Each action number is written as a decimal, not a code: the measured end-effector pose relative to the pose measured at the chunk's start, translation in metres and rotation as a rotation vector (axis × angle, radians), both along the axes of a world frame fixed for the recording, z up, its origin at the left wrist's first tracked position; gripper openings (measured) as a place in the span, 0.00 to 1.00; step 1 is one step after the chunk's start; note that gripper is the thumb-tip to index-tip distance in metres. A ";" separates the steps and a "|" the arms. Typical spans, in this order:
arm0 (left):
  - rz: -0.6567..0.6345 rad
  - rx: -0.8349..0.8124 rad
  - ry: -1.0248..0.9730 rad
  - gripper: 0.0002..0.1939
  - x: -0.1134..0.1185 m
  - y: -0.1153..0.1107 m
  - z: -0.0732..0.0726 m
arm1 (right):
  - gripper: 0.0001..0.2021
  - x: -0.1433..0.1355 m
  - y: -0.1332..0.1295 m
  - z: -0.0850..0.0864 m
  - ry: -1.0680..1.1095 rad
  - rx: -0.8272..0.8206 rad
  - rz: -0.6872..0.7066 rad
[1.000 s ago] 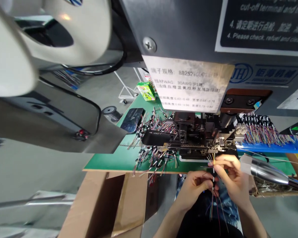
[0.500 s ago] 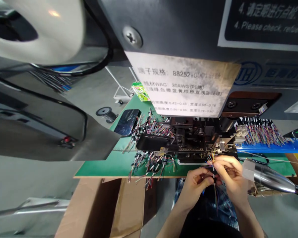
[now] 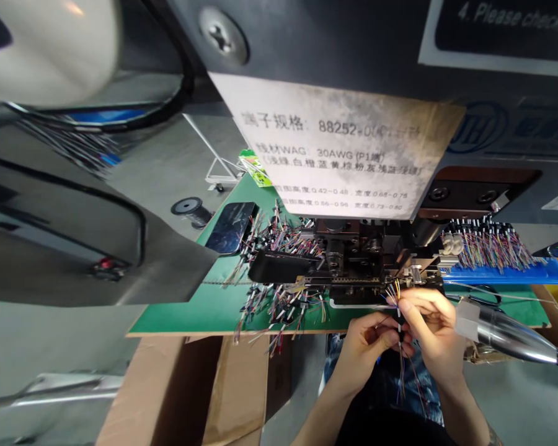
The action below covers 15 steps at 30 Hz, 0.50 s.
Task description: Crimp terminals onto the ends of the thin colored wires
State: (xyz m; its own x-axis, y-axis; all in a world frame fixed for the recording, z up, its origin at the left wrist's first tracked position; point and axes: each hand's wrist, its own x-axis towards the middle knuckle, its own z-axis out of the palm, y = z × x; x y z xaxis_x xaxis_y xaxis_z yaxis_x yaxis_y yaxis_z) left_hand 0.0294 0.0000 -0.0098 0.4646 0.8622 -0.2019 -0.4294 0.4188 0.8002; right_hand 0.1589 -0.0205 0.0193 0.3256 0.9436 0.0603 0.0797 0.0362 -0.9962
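Observation:
Both of my hands are at the front of a dark crimping machine point(image 3: 363, 254), close to its tooling. My left hand point(image 3: 369, 344) is closed round the black sleeved middle of a small wire harness point(image 3: 400, 322). Thumb and forefinger of my right hand point(image 3: 430, 322) pinch the same harness higher up, where its thin coloured wires fan out towards the machine. More wires hang loose below my fingers. The wire tips are too small to make out against the tooling.
Several wire harnesses point(image 3: 283, 303) lie heaped on the green table point(image 3: 177, 319) to the left, beside a phone point(image 3: 232, 228). More harnesses point(image 3: 488, 244) rest on a blue tray point(image 3: 506, 272) at right. A metal cone-tipped rod point(image 3: 516, 334) juts in near my right hand. Cardboard boxes point(image 3: 237, 390) stand below.
The view has shifted a little closer to the machine. My hands keep their hold on the harness, and its upper wires look more spread. The loose wires below have swung slightly.

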 end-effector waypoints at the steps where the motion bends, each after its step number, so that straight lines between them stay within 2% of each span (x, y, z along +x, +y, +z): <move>1: 0.002 -0.002 0.007 0.27 0.000 0.000 0.000 | 0.12 0.000 0.000 -0.001 -0.011 0.002 -0.003; 7: 0.011 0.002 0.019 0.27 0.000 -0.001 0.001 | 0.11 0.003 0.000 -0.006 -0.037 0.051 -0.006; 15: 0.011 0.001 -0.022 0.25 0.001 -0.002 0.000 | 0.12 -0.004 0.002 0.004 0.050 0.014 0.004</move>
State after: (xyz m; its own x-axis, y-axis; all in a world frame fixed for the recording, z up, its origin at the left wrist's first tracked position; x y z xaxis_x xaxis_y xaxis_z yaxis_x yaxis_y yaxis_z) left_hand 0.0302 -0.0015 -0.0095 0.4598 0.8673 -0.1906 -0.4513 0.4131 0.7910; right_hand 0.1551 -0.0185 0.0233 0.3250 0.9440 0.0577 0.0297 0.0508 -0.9983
